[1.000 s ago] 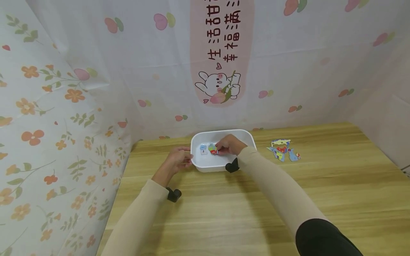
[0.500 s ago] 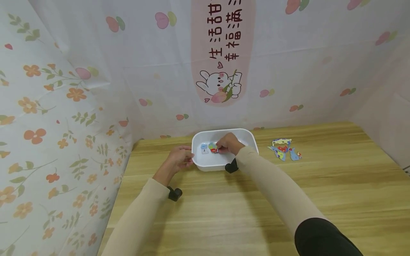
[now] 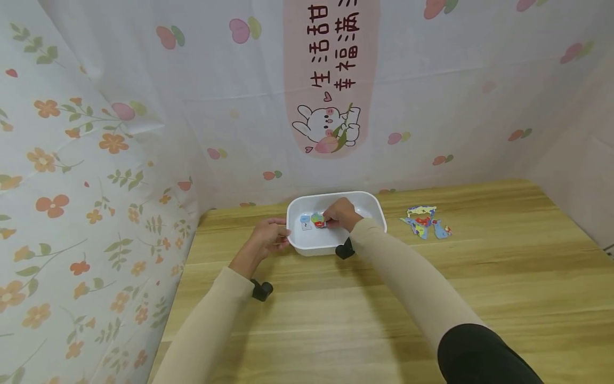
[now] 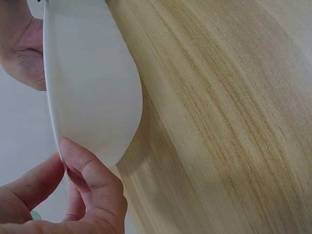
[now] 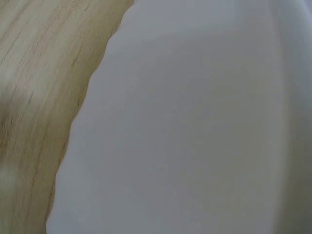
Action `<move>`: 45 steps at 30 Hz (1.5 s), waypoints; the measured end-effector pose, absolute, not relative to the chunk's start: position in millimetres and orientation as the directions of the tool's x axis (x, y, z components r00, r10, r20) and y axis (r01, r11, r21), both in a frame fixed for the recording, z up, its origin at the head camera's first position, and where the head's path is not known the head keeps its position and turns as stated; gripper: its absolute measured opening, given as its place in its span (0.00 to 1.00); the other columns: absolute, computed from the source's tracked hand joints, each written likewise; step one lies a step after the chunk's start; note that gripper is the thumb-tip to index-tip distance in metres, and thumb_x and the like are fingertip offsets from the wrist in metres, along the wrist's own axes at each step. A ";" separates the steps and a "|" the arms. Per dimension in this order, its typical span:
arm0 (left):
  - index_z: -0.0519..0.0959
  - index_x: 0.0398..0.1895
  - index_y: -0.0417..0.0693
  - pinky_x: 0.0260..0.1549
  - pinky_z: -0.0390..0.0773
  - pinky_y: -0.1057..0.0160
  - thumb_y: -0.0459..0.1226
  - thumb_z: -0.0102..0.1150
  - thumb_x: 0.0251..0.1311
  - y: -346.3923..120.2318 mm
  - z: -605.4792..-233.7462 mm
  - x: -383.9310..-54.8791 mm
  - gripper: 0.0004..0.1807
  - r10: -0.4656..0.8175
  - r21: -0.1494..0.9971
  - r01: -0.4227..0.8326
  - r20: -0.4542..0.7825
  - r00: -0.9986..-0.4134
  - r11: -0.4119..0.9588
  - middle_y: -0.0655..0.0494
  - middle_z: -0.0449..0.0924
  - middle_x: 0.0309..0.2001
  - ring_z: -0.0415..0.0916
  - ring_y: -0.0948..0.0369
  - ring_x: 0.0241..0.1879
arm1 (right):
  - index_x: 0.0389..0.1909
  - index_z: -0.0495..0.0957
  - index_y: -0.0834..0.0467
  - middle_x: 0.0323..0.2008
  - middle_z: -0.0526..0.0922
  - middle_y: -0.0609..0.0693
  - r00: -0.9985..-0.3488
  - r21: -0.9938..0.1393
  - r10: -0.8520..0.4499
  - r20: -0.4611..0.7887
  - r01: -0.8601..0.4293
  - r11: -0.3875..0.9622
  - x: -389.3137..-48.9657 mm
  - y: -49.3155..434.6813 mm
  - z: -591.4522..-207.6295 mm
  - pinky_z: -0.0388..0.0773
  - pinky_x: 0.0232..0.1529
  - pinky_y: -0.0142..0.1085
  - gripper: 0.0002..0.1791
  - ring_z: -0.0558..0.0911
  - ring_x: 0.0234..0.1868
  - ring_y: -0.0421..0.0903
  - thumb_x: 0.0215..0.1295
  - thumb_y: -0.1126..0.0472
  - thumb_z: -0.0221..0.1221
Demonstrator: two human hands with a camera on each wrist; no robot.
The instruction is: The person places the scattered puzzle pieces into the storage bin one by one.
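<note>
The red-and-green piece (image 3: 316,220) lies inside the white tray (image 3: 314,248), in its left half; the fingers of the right hand (image 3: 341,212) are curled and pinch its right edge. Just beside it, to the left, is a light-blue and white piece (image 3: 305,222) with a tiny dark mark, too small to read. The left hand (image 3: 271,234) pinches the tray's left rim between thumb and finger. To the right of the tray, a group of multicoloured flat pieces (image 3: 422,221) rests on the wooden bench (image 3: 288,320). Behind hangs a white patterned cloth (image 3: 240,122); on its pink panel, two columns read upward 生活甜 and 幸福满, cut by the upper edge, with a drawn rabbit (image 3: 322,125) below.
</note>
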State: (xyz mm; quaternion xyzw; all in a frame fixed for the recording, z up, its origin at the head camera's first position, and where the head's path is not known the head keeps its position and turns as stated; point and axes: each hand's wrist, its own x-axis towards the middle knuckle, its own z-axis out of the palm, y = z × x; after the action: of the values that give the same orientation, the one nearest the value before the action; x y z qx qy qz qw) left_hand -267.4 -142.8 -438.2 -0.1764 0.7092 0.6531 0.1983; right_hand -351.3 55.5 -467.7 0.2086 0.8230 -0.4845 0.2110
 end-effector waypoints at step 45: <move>0.70 0.62 0.38 0.24 0.74 0.69 0.25 0.55 0.62 -143.8 -444.5 -269.6 0.23 0.015 0.857 -0.503 -0.507 -0.862 0.112 0.47 0.78 0.32 0.75 0.61 0.24 | 0.56 0.71 0.71 0.45 0.80 0.63 -0.866 -0.810 0.095 -0.491 0.494 0.315 -342.8 169.1 -387.5 0.81 0.50 0.41 0.22 0.85 0.35 0.50 0.67 0.61 0.54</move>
State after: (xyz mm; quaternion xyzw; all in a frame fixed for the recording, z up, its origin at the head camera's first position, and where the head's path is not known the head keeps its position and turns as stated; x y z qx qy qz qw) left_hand -269.6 -143.8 -444.5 -0.1698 0.7181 0.6444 0.2008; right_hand -342.8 169.1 -387.5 0.1865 0.7906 -0.5548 0.1798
